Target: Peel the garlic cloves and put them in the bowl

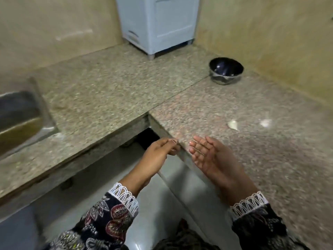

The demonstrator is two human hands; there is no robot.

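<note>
A shiny steel bowl (226,70) stands on the granite counter (234,105) near the far right wall; I cannot tell what is inside it. Two pale garlic pieces lie on the counter to the right: one clove (233,125) and a second white piece (266,122). My left hand (160,152) hovers at the counter's corner edge with its fingertips pinched together, nothing visible between them. My right hand (209,156) is held flat over the counter edge, palm turned left, fingers apart and holding nothing. Both hands are well short of the garlic.
A steel sink (19,121) is set in the left counter. A pale blue cabinet-like box (158,24) stands in the far corner. The counter forms an L with a gap below at its inner corner. Tiled floor lies under my arms.
</note>
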